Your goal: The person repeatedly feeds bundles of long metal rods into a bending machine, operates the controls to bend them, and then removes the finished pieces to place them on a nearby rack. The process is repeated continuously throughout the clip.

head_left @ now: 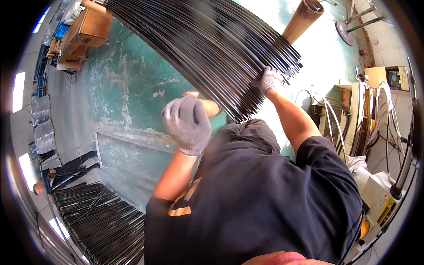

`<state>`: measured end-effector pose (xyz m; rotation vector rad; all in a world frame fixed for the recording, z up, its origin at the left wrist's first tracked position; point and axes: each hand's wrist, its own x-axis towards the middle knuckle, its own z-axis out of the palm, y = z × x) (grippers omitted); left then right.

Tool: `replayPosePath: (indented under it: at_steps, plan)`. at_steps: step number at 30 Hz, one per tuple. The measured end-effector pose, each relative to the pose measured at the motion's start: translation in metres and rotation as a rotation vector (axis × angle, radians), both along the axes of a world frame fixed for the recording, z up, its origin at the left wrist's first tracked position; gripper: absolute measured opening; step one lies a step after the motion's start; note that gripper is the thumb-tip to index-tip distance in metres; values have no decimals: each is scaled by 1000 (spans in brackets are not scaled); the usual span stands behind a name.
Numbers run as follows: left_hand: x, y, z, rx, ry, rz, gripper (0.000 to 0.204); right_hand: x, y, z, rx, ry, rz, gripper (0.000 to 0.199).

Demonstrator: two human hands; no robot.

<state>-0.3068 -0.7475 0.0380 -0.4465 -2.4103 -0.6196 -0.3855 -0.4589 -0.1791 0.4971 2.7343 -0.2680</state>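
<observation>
A wide layer of thin black rods (198, 48) slants across the upper middle, its near ends just beyond my legs. My right hand (270, 81), in a pale knit glove, rests on the rods close to their right ends. Its fingers lie over them, with the thumb apart. My left hand (187, 123), in a grey-white glove, is raised left of the rods' near corner. Its fingers are curled, and anything inside them is hidden. Beside it, partly covered, a tan round tube (210, 107) sticks out from under the rods.
Another thick brown tube (304, 20) rises past the rods' right edge. At lower left lies a large pile of dark rods (104, 221), with another person (39, 189) beyond it. A wooden cabinet (88, 31) stands far left; machinery and hoses (340, 110) line the right side.
</observation>
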Motion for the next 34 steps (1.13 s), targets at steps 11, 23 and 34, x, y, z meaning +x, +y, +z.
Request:
replayPosePath:
  at_steps: [11, 23, 34]
  plan:
    - [0, 8, 3, -25, -4, 75, 15, -11, 15, -14, -113, -67, 220, 27]
    - [0, 11, 2, 68, 24, 106, 15, -44, 25, -20, -195, -146, 271, 32]
    - [10, 15, 2, 311, -15, -30, 12, -42, 63, -9, -1411, -365, -270, 30]
